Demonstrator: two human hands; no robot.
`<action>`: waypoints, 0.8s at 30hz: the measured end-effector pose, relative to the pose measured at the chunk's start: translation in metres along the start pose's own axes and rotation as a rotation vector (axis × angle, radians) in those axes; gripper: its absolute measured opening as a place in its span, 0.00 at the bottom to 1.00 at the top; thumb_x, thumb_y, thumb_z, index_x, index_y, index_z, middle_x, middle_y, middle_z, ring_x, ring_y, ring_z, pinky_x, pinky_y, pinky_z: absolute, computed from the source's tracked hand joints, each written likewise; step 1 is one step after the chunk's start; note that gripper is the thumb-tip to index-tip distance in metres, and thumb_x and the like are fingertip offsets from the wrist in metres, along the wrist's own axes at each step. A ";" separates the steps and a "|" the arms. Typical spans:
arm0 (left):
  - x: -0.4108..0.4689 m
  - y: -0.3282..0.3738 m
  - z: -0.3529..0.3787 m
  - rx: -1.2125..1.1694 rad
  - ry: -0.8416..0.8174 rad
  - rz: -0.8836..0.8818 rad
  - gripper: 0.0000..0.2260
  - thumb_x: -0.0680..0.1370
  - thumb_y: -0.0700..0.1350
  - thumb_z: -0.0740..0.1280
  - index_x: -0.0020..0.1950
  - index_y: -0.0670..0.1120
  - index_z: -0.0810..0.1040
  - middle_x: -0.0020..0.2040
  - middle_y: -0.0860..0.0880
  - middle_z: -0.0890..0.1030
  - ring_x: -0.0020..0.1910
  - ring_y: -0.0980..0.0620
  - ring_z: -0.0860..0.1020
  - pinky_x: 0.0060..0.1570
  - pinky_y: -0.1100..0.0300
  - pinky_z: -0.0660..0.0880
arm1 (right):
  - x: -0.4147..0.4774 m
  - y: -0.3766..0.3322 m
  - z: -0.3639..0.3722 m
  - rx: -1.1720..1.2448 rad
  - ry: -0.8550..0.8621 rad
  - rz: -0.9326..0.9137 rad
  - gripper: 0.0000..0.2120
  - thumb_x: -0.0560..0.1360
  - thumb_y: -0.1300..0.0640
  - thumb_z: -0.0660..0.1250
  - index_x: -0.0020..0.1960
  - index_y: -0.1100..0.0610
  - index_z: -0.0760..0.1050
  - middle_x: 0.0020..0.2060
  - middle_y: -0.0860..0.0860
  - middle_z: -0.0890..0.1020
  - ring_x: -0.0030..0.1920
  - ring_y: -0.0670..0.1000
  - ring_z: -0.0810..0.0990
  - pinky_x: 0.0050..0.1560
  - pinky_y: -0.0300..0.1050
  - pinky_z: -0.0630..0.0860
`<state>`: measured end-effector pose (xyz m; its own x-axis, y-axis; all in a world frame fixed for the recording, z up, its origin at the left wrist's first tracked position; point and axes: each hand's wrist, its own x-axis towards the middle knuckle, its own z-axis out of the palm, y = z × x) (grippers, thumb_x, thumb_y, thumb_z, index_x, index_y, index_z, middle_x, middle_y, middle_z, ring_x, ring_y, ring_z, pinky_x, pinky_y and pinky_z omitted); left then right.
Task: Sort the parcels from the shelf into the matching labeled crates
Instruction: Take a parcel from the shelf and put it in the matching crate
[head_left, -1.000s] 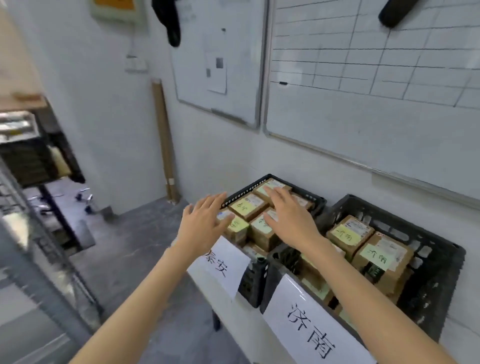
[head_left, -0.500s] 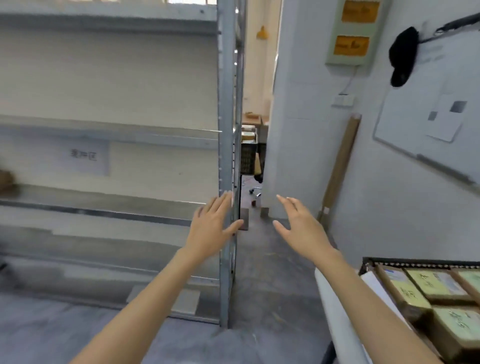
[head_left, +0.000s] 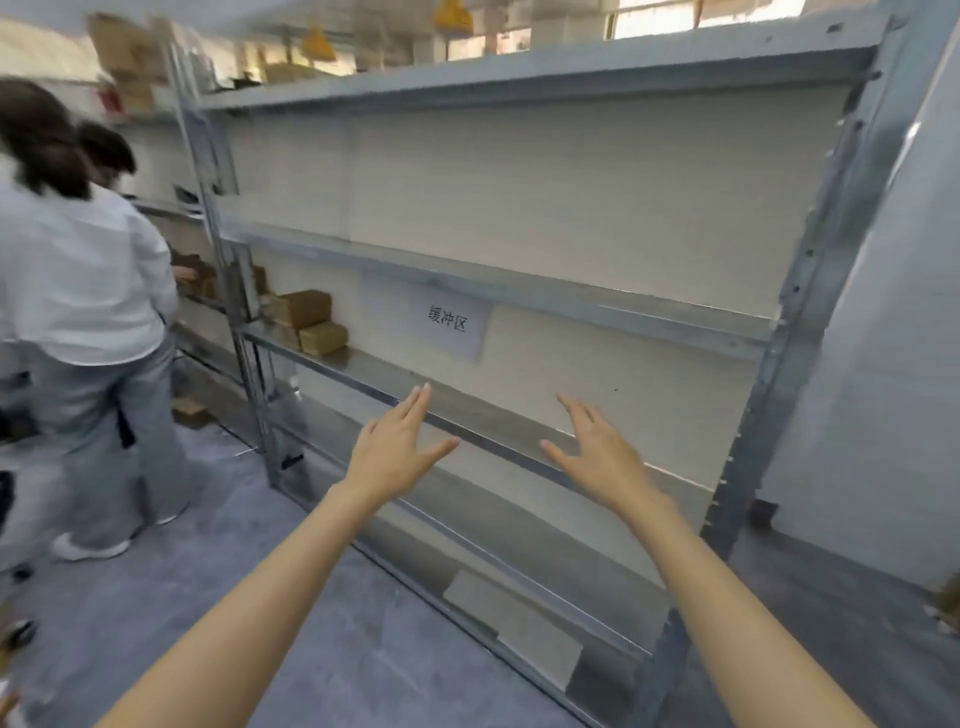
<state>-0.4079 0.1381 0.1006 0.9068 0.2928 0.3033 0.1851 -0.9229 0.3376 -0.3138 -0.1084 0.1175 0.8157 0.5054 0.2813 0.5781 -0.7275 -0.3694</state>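
Fetch step: our left hand (head_left: 397, 451) & right hand (head_left: 602, 453) both spread, empty, facing shelf (head_left: 467, 410); nxt we reach far-left for parcels (head_left: 311, 322).

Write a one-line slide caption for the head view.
Open and empty, the left hand and right hand hover before a metal shelf; a few brown parcels sit at its far left end.

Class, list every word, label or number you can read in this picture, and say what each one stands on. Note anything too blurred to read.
"缓冲区": printed in black on the white paper sign stuck to the back panel of the metal shelf.
Brown parcels at the shelf's left end: any labels are too blurred to read.
Yellow items above the top board: too blurred to show any text.
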 end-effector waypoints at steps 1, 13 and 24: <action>0.008 -0.022 -0.006 0.008 0.007 -0.017 0.39 0.77 0.68 0.58 0.81 0.53 0.47 0.80 0.54 0.51 0.76 0.50 0.62 0.73 0.46 0.59 | 0.018 -0.015 0.012 0.003 -0.008 -0.014 0.32 0.81 0.42 0.61 0.80 0.48 0.53 0.77 0.50 0.61 0.74 0.54 0.64 0.65 0.51 0.69; 0.076 -0.223 -0.061 -0.004 0.091 -0.191 0.38 0.77 0.67 0.58 0.80 0.53 0.48 0.80 0.53 0.54 0.77 0.51 0.58 0.73 0.40 0.58 | 0.187 -0.169 0.131 0.073 -0.043 -0.150 0.31 0.80 0.44 0.62 0.79 0.49 0.56 0.75 0.51 0.65 0.73 0.55 0.63 0.68 0.52 0.65; 0.152 -0.346 -0.065 -0.002 0.159 -0.362 0.36 0.77 0.67 0.59 0.80 0.55 0.51 0.80 0.52 0.54 0.78 0.51 0.56 0.73 0.42 0.57 | 0.331 -0.262 0.238 0.134 -0.169 -0.307 0.29 0.81 0.46 0.61 0.79 0.51 0.58 0.76 0.53 0.65 0.75 0.54 0.62 0.72 0.54 0.63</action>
<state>-0.3584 0.5180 0.0875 0.7131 0.6345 0.2981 0.4813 -0.7523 0.4499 -0.1910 0.3596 0.0964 0.5887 0.7684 0.2510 0.7846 -0.4684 -0.4061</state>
